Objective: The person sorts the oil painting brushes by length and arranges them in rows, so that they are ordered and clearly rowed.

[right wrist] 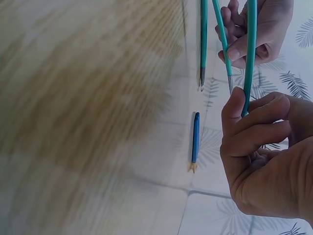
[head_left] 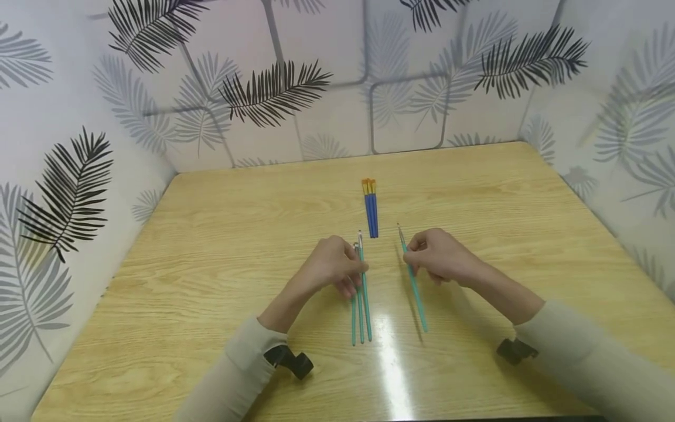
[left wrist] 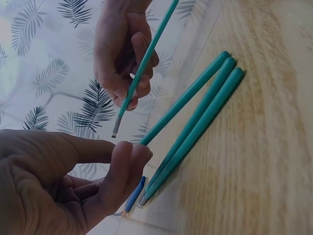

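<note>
My right hand [head_left: 439, 255] pinches a teal paintbrush [head_left: 416, 293], its metal ferrule and bristles pointing away from me. On the left, my left hand [head_left: 331, 265] pinches another teal paintbrush [head_left: 367, 310] near its bristle end; fingers hide part of it. Two more teal paintbrushes [left wrist: 205, 115] lie on the table beside the pinched one, under the left hand. In the right wrist view, the right hand's brush [right wrist: 251, 49] rises from between thumb and fingers. Beyond both hands lies a side-by-side group of blue paintbrushes [head_left: 371, 214] with golden bristles facing the far edge.
The wood-grain table [head_left: 221, 223] runs back to a wall [head_left: 337, 126] covered with leaf-patterned paper. Light glares off the tabletop in front of me. A dark wrist camera [head_left: 290, 360] sits at the left cuff, another camera [head_left: 517, 350] at the right.
</note>
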The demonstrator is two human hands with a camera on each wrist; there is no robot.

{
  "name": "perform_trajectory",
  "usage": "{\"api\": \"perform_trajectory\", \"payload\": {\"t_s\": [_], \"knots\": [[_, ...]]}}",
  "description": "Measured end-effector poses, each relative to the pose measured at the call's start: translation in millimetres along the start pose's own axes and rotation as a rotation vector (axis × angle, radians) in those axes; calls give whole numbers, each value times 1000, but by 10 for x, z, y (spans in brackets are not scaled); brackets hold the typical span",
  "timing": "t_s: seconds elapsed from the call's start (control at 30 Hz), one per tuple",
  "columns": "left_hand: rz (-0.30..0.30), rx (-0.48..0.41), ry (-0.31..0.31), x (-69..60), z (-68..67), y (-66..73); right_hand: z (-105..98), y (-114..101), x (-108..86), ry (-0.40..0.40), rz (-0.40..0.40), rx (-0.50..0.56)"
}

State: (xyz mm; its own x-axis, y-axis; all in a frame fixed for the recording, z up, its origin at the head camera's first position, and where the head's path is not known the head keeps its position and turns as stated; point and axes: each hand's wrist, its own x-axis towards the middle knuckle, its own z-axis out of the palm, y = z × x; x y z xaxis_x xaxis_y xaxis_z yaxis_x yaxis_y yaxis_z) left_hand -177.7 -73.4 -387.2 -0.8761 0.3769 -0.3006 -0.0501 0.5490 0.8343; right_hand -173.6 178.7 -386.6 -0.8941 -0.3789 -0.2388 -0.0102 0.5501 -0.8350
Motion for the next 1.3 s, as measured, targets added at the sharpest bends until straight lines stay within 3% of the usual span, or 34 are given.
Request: {"api": "perform_trajectory", "payload": {"t_s": [0.3,0.6,1.3], "knots": [[-5,62,37,29,59,14,13,5,22,29,-18,29],[41,122,58,19,96,1,63,-20,46,25,-31,84],[47,164,90,4,178,14,112,-18,82,25,-21,106]]}}
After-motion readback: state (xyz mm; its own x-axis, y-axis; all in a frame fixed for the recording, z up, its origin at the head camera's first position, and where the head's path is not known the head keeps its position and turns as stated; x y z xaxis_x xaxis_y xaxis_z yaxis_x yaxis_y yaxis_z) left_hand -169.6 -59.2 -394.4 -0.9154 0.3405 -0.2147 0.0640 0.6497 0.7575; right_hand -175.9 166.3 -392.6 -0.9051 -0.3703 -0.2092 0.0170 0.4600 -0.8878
